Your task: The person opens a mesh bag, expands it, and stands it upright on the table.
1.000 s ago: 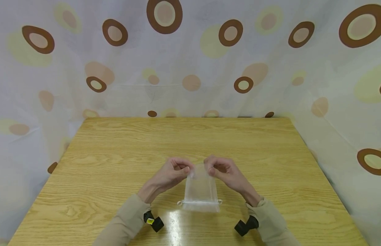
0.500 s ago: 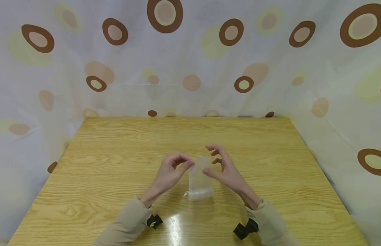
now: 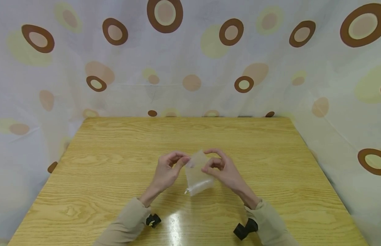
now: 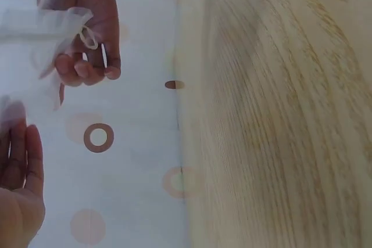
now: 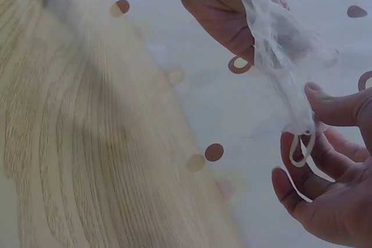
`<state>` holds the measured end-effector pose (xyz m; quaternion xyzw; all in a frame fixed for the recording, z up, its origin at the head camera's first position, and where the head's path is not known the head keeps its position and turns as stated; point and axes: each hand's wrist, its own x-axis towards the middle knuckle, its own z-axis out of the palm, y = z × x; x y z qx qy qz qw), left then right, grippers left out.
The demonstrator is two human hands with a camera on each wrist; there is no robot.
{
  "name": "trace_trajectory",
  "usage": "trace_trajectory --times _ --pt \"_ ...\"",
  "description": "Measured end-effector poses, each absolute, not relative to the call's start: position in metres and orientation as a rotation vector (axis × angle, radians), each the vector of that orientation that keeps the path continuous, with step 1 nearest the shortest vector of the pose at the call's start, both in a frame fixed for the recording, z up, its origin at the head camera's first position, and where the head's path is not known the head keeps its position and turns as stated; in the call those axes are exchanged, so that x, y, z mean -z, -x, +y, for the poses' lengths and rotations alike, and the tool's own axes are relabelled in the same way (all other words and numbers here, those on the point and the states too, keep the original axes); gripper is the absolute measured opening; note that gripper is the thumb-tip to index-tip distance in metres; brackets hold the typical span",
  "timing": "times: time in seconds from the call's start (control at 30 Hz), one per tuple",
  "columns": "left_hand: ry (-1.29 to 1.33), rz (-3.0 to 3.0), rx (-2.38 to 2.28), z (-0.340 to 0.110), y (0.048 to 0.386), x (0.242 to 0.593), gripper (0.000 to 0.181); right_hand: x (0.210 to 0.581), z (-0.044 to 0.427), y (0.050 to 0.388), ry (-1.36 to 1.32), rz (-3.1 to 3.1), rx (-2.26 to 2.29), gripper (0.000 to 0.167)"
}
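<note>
A small white sheer drawstring pouch (image 3: 198,176) is held in the air above the table, slightly tilted, with its gathered drawstring band towards me. My left hand (image 3: 168,171) pinches its upper left edge between thumb and fingers. My right hand (image 3: 225,171) grips the right side with thumb and curled fingers, its index finger raised near the far corner. In the right wrist view, a cord loop (image 5: 302,152) hangs beside the right fingers. Another loop (image 4: 88,37) shows in the left wrist view. Part of the pouch hides the fingers behind it.
A wood-grain table (image 3: 132,143) lies beneath both hands. Behind it and at its sides hangs a pale curtain (image 3: 178,61) with brown and beige circles. Black wrist cameras (image 3: 245,229) sit near the sleeve cuffs.
The right hand let go of the pouch, spread its fingers, and has closed on its right side again. The pouch has tilted and moved slightly away; the left hand kept its pinch.
</note>
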<state>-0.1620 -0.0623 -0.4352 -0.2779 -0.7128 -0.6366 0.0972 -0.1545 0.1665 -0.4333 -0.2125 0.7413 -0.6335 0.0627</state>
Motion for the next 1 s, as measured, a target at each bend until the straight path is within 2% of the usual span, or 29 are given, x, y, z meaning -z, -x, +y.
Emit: trace_trajectory --times 0.2,0.4,0.6,0.77,0.87,1.0 --pt "0.905 -2.213 1.907 -0.077 0.167 0.434 0.019 0.433 0.174 0.159 0.699 2.226 1.928 0.042" --pt "1.02 -2.249 2.07 -0.081 0.171 0.43 0.027 0.433 0.179 0.16 0.788 2.194 1.883 0.042" --pt "1.046 -2.201 2.263 -0.082 0.171 0.429 0.028 0.436 0.181 0.163 0.955 2.133 1.836 0.051" --pt "1.076 -2.198 2.229 -0.081 0.17 0.432 0.027 0.436 0.18 0.165 1.039 2.019 1.811 0.06" --pt "1.138 -2.176 2.204 -0.081 0.17 0.435 0.027 0.434 0.18 0.167 1.063 1.981 1.768 0.048" --pt "1.236 -2.141 2.221 -0.08 0.17 0.437 0.027 0.432 0.178 0.171 1.127 1.901 1.734 0.017"
